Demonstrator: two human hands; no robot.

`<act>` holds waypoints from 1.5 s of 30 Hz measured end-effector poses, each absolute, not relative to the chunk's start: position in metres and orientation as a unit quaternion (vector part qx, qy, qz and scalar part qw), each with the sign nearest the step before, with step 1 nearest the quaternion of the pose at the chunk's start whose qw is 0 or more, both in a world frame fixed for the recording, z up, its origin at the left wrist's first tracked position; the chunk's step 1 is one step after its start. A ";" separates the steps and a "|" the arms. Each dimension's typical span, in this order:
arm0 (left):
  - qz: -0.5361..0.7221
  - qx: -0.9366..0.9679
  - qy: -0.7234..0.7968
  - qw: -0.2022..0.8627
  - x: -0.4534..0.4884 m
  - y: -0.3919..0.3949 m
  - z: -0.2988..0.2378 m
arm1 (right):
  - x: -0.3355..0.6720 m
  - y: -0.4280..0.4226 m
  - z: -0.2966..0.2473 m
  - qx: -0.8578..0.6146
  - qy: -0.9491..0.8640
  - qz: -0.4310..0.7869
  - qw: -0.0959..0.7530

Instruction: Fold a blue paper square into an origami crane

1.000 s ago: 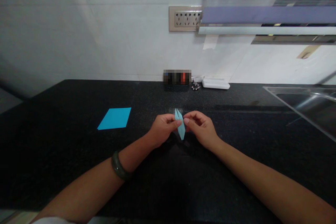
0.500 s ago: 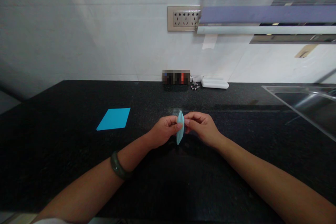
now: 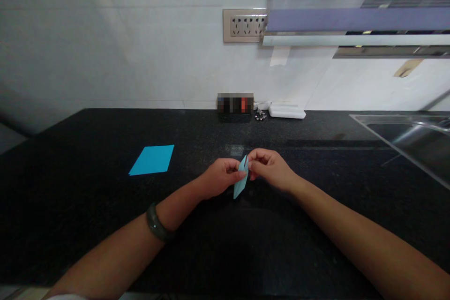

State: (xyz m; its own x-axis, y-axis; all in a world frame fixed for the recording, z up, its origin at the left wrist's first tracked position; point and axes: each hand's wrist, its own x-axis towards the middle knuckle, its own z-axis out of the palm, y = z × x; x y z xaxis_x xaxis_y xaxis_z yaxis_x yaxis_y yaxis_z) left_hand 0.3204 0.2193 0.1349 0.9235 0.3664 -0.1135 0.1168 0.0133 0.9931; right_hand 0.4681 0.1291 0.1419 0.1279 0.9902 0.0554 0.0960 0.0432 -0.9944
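Two hands [image 3: 221,178] [image 3: 270,168] hold folded paper [image 3: 240,187], split tip uppermost, long axis leaning right

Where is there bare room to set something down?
Bare counter lies between the blue sheet and the left hand, and between the right hand and the sink. Crowded: around the folded paper between the hands, and back by the pixelated object and white item.

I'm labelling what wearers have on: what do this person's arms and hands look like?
The left hand and right hand are ungloved. A smooth, rounded, dark-green bangle circles the left forearm. A sliver of pale cloth, probably a sleeve, shows by that arm at the bottom edge; the right forearm is uncovered as far as it shows.
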 end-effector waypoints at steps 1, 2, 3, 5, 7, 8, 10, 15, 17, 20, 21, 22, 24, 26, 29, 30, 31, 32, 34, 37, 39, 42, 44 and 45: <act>0.091 0.690 0.173 0.697 0.320 0.219 0.135 | 0.469 0.129 0.142 -0.541 -0.503 0.432 0.518; 0.092 0.682 0.173 0.704 0.320 0.219 0.135 | 0.470 0.129 0.142 -0.540 -0.507 0.432 0.514; 0.092 0.676 0.173 0.711 0.320 0.219 0.135 | 0.471 0.129 0.142 -0.540 -0.511 0.433 0.509; 0.091 0.670 0.176 0.715 0.320 0.218 0.135 | 0.472 0.130 0.142 -0.543 -0.517 0.432 0.502; 0.095 0.673 0.184 0.710 0.320 0.217 0.136 | 0.473 0.130 0.141 -0.543 -0.519 0.431 0.500; 0.100 0.676 0.189 0.706 0.320 0.216 0.136 | 0.473 0.130 0.141 -0.542 -0.519 0.431 0.501; 0.110 0.683 0.199 0.694 0.321 0.214 0.137 | 0.471 0.130 0.141 -0.539 -0.518 0.430 0.506; 0.119 0.697 0.217 0.674 0.320 0.214 0.139 | 0.468 0.130 0.141 -0.538 -0.517 0.419 0.518; 0.120 0.700 0.213 0.671 0.320 0.215 0.139 | 0.467 0.129 0.141 -0.540 -0.519 0.414 0.517; 0.121 0.703 0.207 0.669 0.320 0.216 0.138 | 0.467 0.129 0.141 -0.545 -0.524 0.405 0.513; 0.121 0.704 0.207 0.669 0.320 0.216 0.138 | 0.467 0.129 0.141 -0.545 -0.525 0.404 0.513; 0.121 0.704 0.206 0.668 0.320 0.216 0.138 | 0.467 0.129 0.141 -0.544 -0.526 0.404 0.514; 0.122 0.705 0.205 0.667 0.320 0.216 0.138 | 0.467 0.129 0.140 -0.542 -0.526 0.405 0.516; 0.125 0.707 0.200 0.666 0.320 0.216 0.138 | 0.466 0.129 0.140 -0.540 -0.528 0.404 0.515; 0.129 0.709 0.193 0.666 0.320 0.216 0.138 | 0.465 0.129 0.140 -0.535 -0.528 0.410 0.517; 0.131 0.710 0.193 0.664 0.320 0.216 0.138 | 0.465 0.129 0.140 -0.531 -0.524 0.416 0.520; 0.133 0.712 0.194 0.661 0.321 0.216 0.137 | 0.465 0.129 0.140 -0.528 -0.517 0.421 0.526; 0.138 0.716 0.196 0.656 0.321 0.216 0.137 | 0.465 0.129 0.140 -0.526 -0.507 0.426 0.534; 0.152 0.726 0.199 0.641 0.321 0.215 0.136 | 0.466 0.129 0.141 -0.524 -0.490 0.433 0.546; 0.178 0.747 0.208 0.606 0.322 0.214 0.136 | 0.466 0.130 0.142 -0.537 -0.491 0.424 0.539; 0.193 0.765 0.218 0.575 0.322 0.213 0.137 | 0.465 0.130 0.142 -0.549 -0.499 0.421 0.522; 0.202 0.783 0.227 0.543 0.322 0.212 0.138 | 0.464 0.130 0.141 -0.560 -0.493 0.424 0.514; 0.198 0.786 0.224 0.542 0.322 0.212 0.139 | 0.464 0.131 0.141 -0.565 -0.485 0.418 0.521; 0.195 0.785 0.220 0.545 0.323 0.212 0.138 | 0.464 0.131 0.141 -0.568 -0.482 0.413 0.524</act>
State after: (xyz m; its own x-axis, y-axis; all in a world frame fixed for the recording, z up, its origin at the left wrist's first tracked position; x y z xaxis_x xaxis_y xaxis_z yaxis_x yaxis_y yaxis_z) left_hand 0.3226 0.2122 0.1383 0.8272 0.5579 0.0671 0.1318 -0.3087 0.9420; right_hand 0.4640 0.1306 0.1415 0.1944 0.9803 0.0356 0.1134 0.0135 -0.9935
